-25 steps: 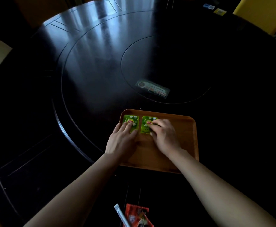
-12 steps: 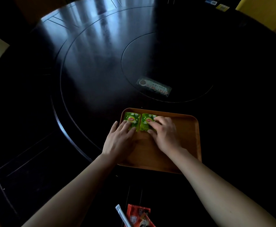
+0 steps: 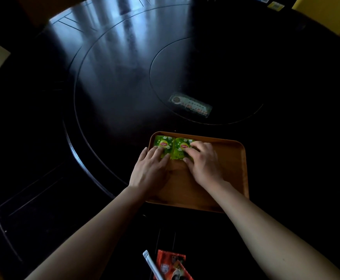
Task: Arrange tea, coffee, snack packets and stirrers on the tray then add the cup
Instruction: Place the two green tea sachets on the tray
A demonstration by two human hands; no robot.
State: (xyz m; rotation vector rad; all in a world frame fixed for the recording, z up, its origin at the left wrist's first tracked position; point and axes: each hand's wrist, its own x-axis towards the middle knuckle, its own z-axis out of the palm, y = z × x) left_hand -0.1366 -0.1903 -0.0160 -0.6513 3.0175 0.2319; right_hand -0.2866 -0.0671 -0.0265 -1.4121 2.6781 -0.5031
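Observation:
A brown wooden tray (image 3: pixel 232 170) lies on the dark round table. Two green Lipton tea packets sit side by side in its far left corner: the left packet (image 3: pixel 163 143) and the right packet (image 3: pixel 182 147). My left hand (image 3: pixel 150 170) rests flat with its fingertips on the left packet. My right hand (image 3: pixel 204 162) presses its spread fingers on the right packet. Near the table's front edge lie a red packet (image 3: pixel 170 263) and a white stirrer (image 3: pixel 152 265). No cup is in view.
A label or card (image 3: pixel 191 105) lies on the table's inner turntable beyond the tray. Small packets (image 3: pixel 275 5) sit at the far right edge, beside a yellow chair (image 3: pixel 326 9). The right half of the tray holds nothing.
Both hands have slid the two tea packets slightly farther into the tray's far left corner; the packets now lie closer together.

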